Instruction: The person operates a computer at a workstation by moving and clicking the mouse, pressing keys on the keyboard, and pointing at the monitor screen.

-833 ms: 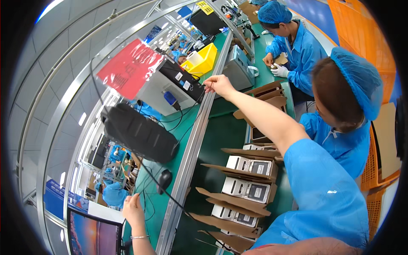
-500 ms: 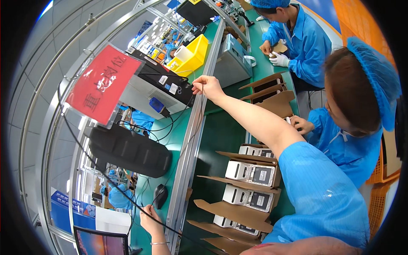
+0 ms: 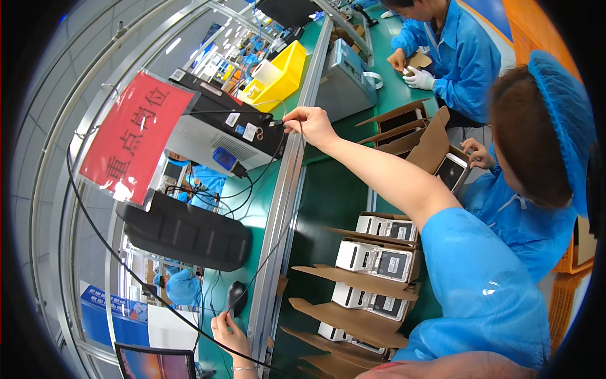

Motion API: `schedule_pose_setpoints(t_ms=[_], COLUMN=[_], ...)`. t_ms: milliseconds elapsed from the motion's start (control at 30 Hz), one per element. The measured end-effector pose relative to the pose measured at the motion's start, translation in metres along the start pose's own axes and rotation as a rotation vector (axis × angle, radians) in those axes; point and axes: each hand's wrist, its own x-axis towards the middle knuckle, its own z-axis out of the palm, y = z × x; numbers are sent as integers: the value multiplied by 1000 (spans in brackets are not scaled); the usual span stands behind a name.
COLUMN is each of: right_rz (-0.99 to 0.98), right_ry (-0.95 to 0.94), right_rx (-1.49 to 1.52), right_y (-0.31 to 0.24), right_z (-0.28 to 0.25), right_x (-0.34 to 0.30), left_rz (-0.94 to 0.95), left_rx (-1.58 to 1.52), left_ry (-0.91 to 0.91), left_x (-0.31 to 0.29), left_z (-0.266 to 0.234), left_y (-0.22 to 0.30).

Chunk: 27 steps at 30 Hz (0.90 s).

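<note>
At upper centre-left, we see a silver-and-black metal computer case [image 3: 214, 137]. At lower centre-left, our left hand [image 3: 232, 336] is beside a rounded black computer mouse [image 3: 237, 297], fingers curled; we cannot tell what they grip. At upper centre, a small black cable plug [image 3: 276, 124] is pinched between our right hand's [image 3: 314, 129] closed fingertips, near the case. At lower centre-right, open brown cardboard cartons [image 3: 356, 278] contain white devices [image 3: 353, 256].

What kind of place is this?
Probably an electronics packing or assembly line: open cartons of white units, co-workers in blue smocks and hairnets, a computer tower on the green bench.
</note>
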Motion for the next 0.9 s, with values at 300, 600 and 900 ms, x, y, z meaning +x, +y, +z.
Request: schedule_pose_setpoints(t_ms=[300,600,900], right_rz=[109,11,-564], right_ry=[-382,-771,-1221], right_rx=[92,186,-206], right_y=[-64,-97,-119], right_z=[40,98,300], right_x=[-32,-63,-172], left_rz=[-462,-847,-1433], left_rx=[-208,-478,-735], left_ry=[218,435,690], left_x=[-8,-28,-90], left_z=[-11,-26,-30], left_y=[-28,-71,-185])
